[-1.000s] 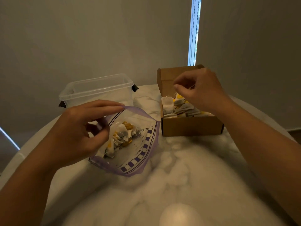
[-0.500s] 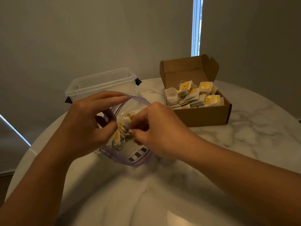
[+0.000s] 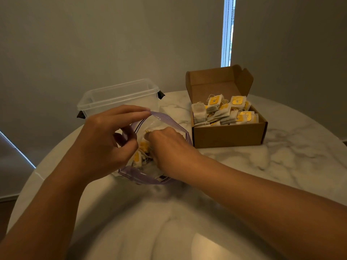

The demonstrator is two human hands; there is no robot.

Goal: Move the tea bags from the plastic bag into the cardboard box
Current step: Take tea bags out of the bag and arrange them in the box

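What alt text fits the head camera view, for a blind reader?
The right hand reaches into a clear, purple-edged plastic bag of yellow-tagged tea bags, which the left hand holds open on a white marble table. An open brown cardboard box with more stands right of it, a clear plastic tub behind.

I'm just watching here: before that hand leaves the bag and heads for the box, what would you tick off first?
1. Mouth of the plastic bag held open by the left hand: ok.
2. The right hand is inside the bag, at the tea bags: ok.
3. Right hand's grip on a tea bag: cannot tell, its fingertips are hidden.
4. Lid of the cardboard box up, top open: ok.
5. Room left in the box: cannot tell, the stacked pile already reaches about its rim.
6. Way across the table from bag to box: ok, nothing stands between them.
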